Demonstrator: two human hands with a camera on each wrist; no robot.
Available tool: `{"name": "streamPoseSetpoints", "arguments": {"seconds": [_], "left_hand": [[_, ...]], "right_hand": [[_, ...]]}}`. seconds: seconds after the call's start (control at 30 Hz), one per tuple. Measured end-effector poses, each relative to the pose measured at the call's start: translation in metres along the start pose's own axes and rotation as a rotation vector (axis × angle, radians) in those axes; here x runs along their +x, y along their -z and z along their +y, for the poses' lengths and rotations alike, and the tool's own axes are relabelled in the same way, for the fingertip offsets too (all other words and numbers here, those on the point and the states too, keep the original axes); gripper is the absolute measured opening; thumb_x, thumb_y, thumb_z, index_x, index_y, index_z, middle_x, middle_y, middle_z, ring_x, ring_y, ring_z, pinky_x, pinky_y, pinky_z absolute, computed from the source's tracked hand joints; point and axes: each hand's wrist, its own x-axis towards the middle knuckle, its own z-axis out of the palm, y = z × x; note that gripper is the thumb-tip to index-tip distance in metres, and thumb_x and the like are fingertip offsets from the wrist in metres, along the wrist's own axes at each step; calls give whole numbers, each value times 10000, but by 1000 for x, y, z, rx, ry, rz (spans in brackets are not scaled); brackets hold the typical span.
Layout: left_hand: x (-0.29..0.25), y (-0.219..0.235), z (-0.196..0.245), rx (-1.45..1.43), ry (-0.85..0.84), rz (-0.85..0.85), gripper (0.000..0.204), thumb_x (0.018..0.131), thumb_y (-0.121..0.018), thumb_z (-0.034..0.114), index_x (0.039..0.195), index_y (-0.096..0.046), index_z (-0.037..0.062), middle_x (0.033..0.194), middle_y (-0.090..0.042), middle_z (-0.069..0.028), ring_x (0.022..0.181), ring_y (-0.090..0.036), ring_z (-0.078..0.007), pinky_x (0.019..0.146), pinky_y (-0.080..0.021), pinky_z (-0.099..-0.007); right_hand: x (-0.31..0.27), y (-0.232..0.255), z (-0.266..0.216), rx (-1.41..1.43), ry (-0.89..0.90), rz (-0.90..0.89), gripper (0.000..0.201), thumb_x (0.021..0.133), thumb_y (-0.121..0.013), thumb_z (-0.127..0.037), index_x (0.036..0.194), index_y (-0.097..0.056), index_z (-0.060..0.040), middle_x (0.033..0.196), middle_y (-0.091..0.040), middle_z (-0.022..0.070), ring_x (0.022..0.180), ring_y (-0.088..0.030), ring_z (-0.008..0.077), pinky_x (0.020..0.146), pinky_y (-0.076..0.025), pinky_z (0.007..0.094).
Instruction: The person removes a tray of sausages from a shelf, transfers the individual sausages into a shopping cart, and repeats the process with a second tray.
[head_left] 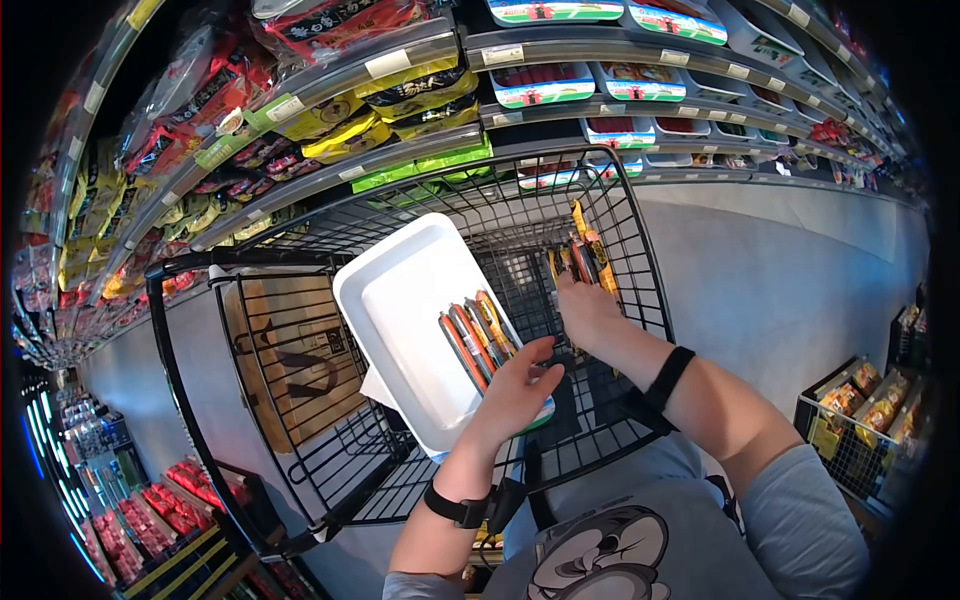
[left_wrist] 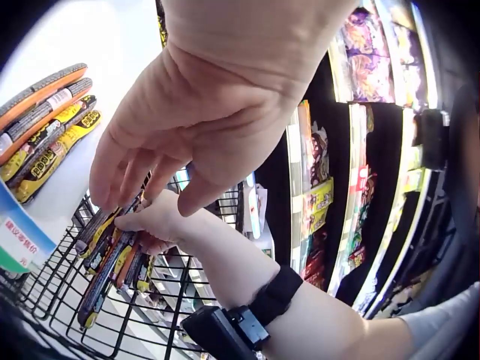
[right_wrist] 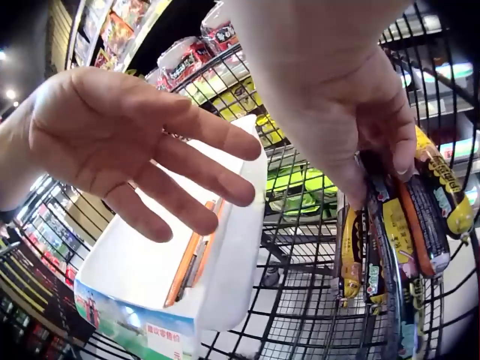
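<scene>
My right hand (head_left: 592,312) reaches down into the black wire shopping cart (head_left: 640,250) and pinches wrapped sausages from a bunch (right_wrist: 397,240) with black, orange and yellow wrappers. They hang upright along the cart's wire side. My left hand (head_left: 515,395) is held over the edge of a white plastic tray (head_left: 395,300), fingers spread and nothing in them, as the right wrist view shows. Inside the tray, several more sausages (head_left: 470,335) lie side by side along its right wall. The tray rests tilted across the cart and has a printed price label (right_wrist: 161,330) on its front end.
A brown paper bag (head_left: 290,360) stands behind the wire at the cart's left. Store shelves (head_left: 560,110) with trays and bagged food run along the far side. A wire basket of packets (head_left: 865,410) is at the right, and red packs (head_left: 150,510) fill a display at lower left.
</scene>
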Motion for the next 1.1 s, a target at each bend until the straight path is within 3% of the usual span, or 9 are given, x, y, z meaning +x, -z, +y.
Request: {"name": "streamPoseSetpoints", "arguments": {"seconds": [0.13, 0.23, 0.3, 0.33, 0.4, 0.47, 0.53, 0.73, 1.1], "left_hand": [[-8, 9, -3, 26, -56, 68, 462, 859, -590, 174, 1261, -439, 4, 1199, -534, -134, 1001, -550, -176, 854, -448, -302], [-18, 10, 4, -5, -103, 97, 441, 856, -593, 134, 1248, -447, -3, 1144, -567, -124, 978, -555, -158, 858, -447, -308], [-26, 16, 9, -129, -59, 27, 450, 845, -607, 114, 1249, -443, 5, 1100, -576, -109, 920, -562, -147, 814, -460, -287], [-30, 18, 10, -253, -16, -45, 461, 834, -622, 95, 1250, -440, 12, 1056, -585, -95, 862, -569, -136, 769, -473, -265], [-38, 19, 11, -238, -55, -16, 451, 835, -617, 70, 1246, -444, 2, 1014, -593, -75, 837, -562, -111, 751, -469, -246], [-47, 21, 16, -221, -92, 12, 441, 836, -612, 46, 1242, -449, -9, 972, -602, -54, 812, -555, -87, 733, -466, -227], [-57, 23, 26, -299, -19, 31, 397, 848, -567, -2, 1227, -456, -43, 1030, -619, -115, 876, -601, -134, 774, -465, -233], [-73, 29, 32, -365, -38, 33, 418, 846, -535, -51, 1252, -437, -49, 1043, -615, -132, 887, -599, -141, 753, -475, -228], [-73, 33, 25, -408, -74, 62, 433, 820, -587, -43, 1233, -458, -37, 1012, -626, -118, 831, -588, -106, 660, -453, -201]], "right_hand": [[-12, 27, 4, 56, 125, -26, 206, 810, -552, -75, 982, -478, 13, 835, -601, 209, 888, -617, 329, 740, -504, 394], [-27, 62, 2, 333, 305, 69, 230, 810, -574, -93, 993, -476, 6, 800, -595, 191, 801, -616, 329, 693, -498, 393], [-30, 80, 0, 620, 317, -39, 280, 824, -623, -145, 1003, -458, -6, 746, -577, 97, 606, -579, 169, 569, -493, 291], [-30, 86, -1, 620, 320, -40, 280, 824, -623, -145, 1003, -458, -6, 746, -577, 97, 606, -579, 169, 569, -493, 291], [-30, 92, -2, 973, 282, -195, 264, 846, -615, -148, 1016, -467, -13, 754, -558, 43, 645, -544, 79, 555, -473, 229], [-31, 89, -3, 1010, 325, -192, 245, 865, -588, -139, 1042, -467, -21, 766, -563, 34, 695, -558, 84, 573, -474, 222], [-35, 89, -5, 1135, 352, -210, 268, 870, -580, -133, 1079, -456, -21, 797, -582, 43, 707, -571, 93, 617, -477, 221], [-38, 87, -8, 1222, 390, -274, 280, 876, -563, -124, 1112, -443, -31, 891, -623, 86, 760, -583, 101, 667, -477, 228], [-43, 91, -17, 1238, 420, -263, 276, 873, -566, -100, 1114, -457, -21, 826, -578, 41, 756, -560, 95, 685, -473, 235]]}}
